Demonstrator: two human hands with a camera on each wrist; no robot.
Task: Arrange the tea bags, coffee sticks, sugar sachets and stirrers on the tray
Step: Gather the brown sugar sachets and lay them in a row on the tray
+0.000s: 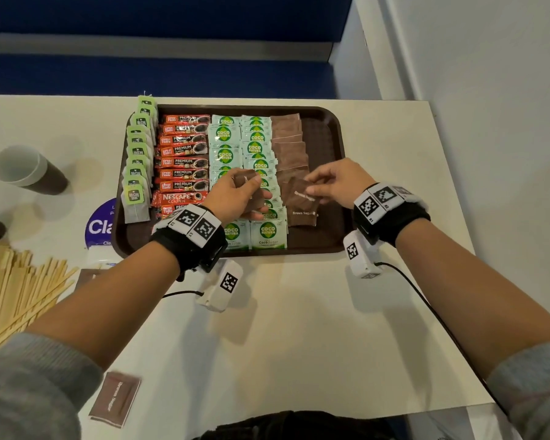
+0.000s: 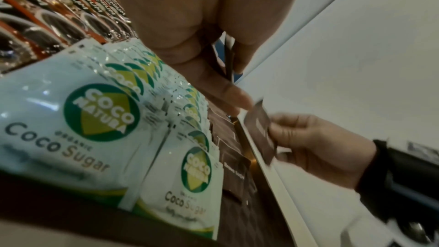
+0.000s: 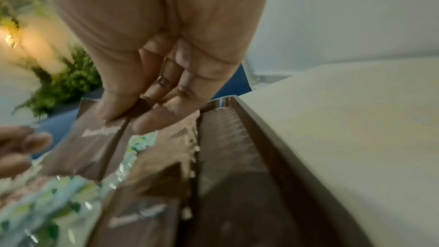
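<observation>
Right grip: right hand (image 1: 337, 182) pinches one brown sugar sachet (image 1: 302, 193) by its upper edge between thumb and fingertips, above the near end of the brown row; thumb (image 3: 118, 100) lies on the sachet's face
Left grip: left hand (image 1: 238, 193) is curled round a small stack of brown sachets (image 1: 246, 181), thumb on top, over the Coco Sugar columns
Tray: brown tray (image 1: 331, 128) on the white counter (image 1: 299, 312); left to right, tea bags (image 1: 137, 166), coffee sticks (image 1: 181, 163), two columns of Coco Sugar sachets (image 1: 254, 147), a row of brown sachets (image 1: 288, 144); a bare strip along its right side
Off the tray: wooden stirrers (image 1: 16, 290) heaped at the counter's left edge; loose brown sachet (image 1: 115, 396) near the front; paper cup (image 1: 26, 169) left of the tray
</observation>
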